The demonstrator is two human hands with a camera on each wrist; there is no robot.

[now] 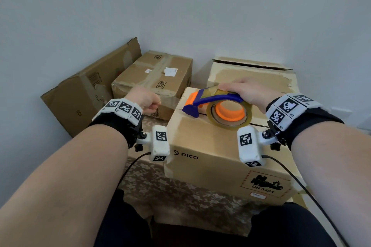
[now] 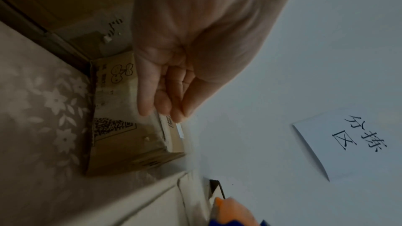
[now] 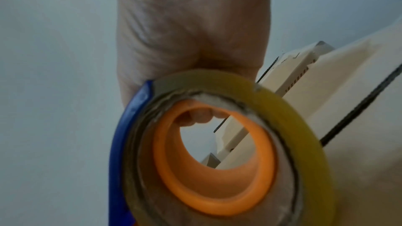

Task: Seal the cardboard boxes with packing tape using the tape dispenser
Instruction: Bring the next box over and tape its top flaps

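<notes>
A cardboard box marked PICO (image 1: 210, 146) stands in front of me, its top seam running away from me. My right hand (image 1: 247, 90) grips the blue and orange tape dispenser (image 1: 212, 99) from above, with its blue nose low on the box top near the far left. The yellowish tape roll (image 1: 228, 114) on its orange hub fills the right wrist view (image 3: 304, 118), and fingertips (image 3: 195, 118) show through the hub. My left hand (image 1: 146, 100) hovers left of the box, fingers curled with the thumb against them (image 2: 174, 106), holding nothing.
A taped box (image 1: 152, 74) sits at the back left, with flattened cardboard (image 1: 86, 90) leaning on the wall beside it. Another box (image 1: 251, 74) with raised flaps stands behind the PICO box. A floral cloth (image 1: 180, 192) covers the surface. A paper sign (image 2: 348, 140) hangs on the wall.
</notes>
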